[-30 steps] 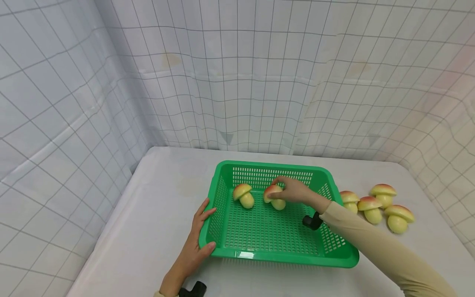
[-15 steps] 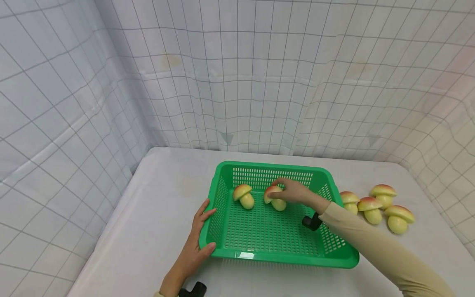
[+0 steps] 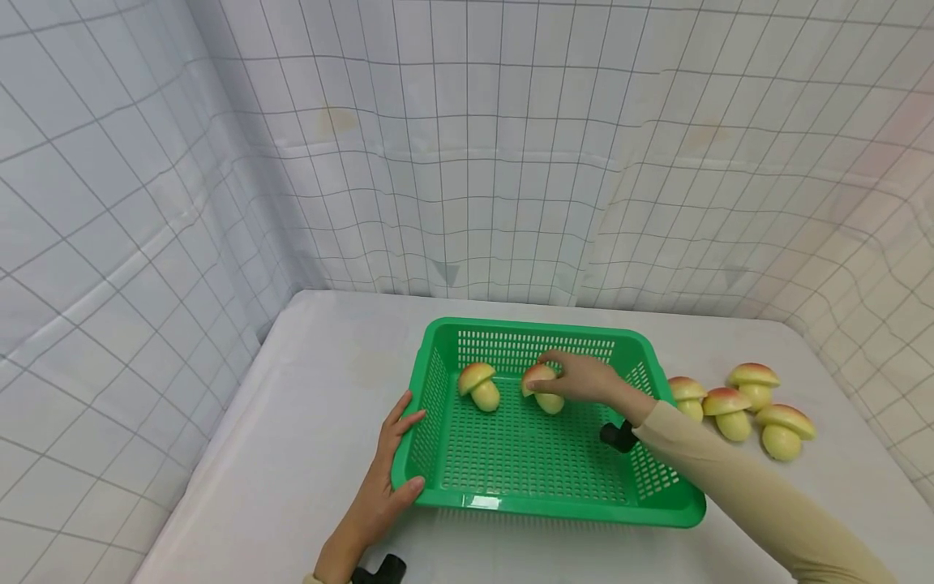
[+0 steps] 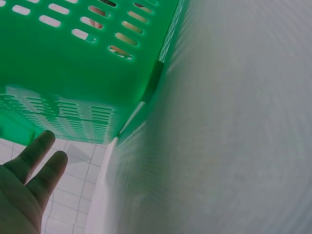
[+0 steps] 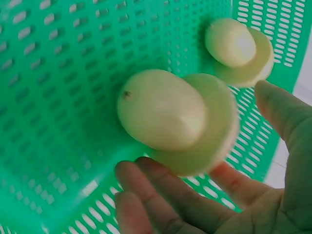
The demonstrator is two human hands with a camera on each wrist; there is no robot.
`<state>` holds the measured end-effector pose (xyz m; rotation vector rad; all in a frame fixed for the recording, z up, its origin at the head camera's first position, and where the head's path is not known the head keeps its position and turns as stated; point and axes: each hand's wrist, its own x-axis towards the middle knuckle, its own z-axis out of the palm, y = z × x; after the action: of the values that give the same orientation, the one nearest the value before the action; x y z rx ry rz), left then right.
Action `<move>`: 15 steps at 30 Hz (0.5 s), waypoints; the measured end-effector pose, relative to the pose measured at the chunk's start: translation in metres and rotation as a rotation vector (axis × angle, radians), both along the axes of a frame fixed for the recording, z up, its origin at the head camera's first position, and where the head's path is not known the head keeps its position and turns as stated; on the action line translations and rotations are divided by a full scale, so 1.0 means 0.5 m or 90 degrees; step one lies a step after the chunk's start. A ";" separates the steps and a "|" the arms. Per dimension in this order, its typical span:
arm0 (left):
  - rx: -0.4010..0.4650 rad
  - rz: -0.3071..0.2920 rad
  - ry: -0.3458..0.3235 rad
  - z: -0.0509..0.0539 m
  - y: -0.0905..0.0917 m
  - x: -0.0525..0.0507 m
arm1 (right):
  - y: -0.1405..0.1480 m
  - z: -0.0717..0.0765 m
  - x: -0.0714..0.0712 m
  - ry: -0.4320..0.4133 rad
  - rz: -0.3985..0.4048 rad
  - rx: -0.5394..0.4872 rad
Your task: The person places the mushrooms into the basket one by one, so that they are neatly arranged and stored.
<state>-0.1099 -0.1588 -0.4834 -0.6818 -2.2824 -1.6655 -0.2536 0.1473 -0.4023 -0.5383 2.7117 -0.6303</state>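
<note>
A person's right hand (image 3: 584, 378) reaches over the right end of a green perforated plastic basket (image 3: 554, 508) to a red-and-yellow toy mushroom (image 3: 550, 402) at the basket's back center. Its fingers are spread wide around the cap, a gap showing beside the thumb in the right wrist view; whether any fingertip presses the cap cannot be told. The loose curve would suit the rounded cap, a broader handle than the stubby stem.

The left hand (image 3: 379, 480) rests at the basket's near left corner, thumb over the rim and fingers spread wide and fairly straight along the outer wall, apparently to brace the light basket against sliding.

A second toy mushroom (image 3: 481, 388) lies inside the basket toward its back left, apart from the first. Both point their stems toward the basket's near side, perhaps set in a row.

Beyond the basket's right end, four more toy mushrooms (image 3: 728, 399) cluster on a white-covered table (image 3: 314, 414), one partly hidden by the rim, seemingly kept on the right arm's side for a short reach.
</note>
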 end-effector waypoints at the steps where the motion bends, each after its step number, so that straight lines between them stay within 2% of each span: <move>1: 0.000 -0.001 0.001 0.000 0.000 0.000 | 0.003 0.006 0.001 0.006 -0.001 0.017; 7: -0.004 0.004 0.006 0.000 -0.004 0.003 | 0.030 0.047 0.020 0.058 -0.009 0.058; 11: -0.004 0.003 0.011 -0.002 -0.004 0.002 | 0.063 0.086 0.046 0.111 -0.024 0.034; 15: -0.002 -0.004 0.019 -0.002 -0.001 0.000 | 0.126 0.125 0.074 0.140 -0.074 -0.006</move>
<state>-0.1098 -0.1594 -0.4842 -0.7100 -2.2650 -1.6445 -0.2169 0.2103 -0.3399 -0.4801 2.9661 -0.6489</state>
